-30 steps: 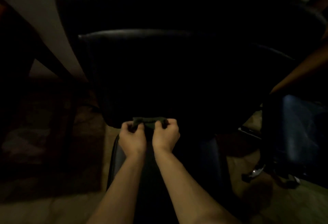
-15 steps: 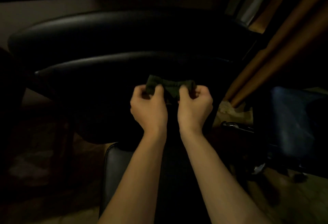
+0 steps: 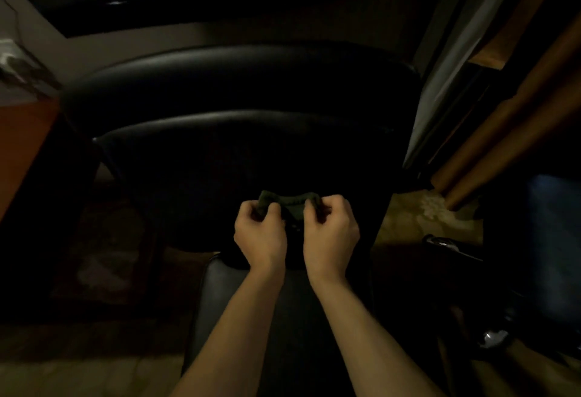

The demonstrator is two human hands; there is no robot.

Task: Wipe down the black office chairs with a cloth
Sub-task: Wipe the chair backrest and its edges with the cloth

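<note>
**Two hands, one small cloth, a chair lost in shadow**

Two padded backrests fill the dim view, and the nearer black office chair (image 3: 245, 151) stands directly in front of the person, its seat (image 3: 220, 296) below the forearms. Its covering looks like smooth, faintly glossy leatherette: probably firm padding that a cloth will slide over easily, and heavy enough to stay put under wiping.

Bunched between both hands, just in front of the backrest's lower part, is the dark green cloth (image 3: 290, 206). It looks soft, light and limp, best taken gathered into a pad. The left hand (image 3: 261, 236) pinches its left end with curled fingers; the right hand (image 3: 330, 233) pinches the right end likewise.

Darkness swallows the chair's arms and base. Whether the cloth touches the backrest cannot be told.
</note>
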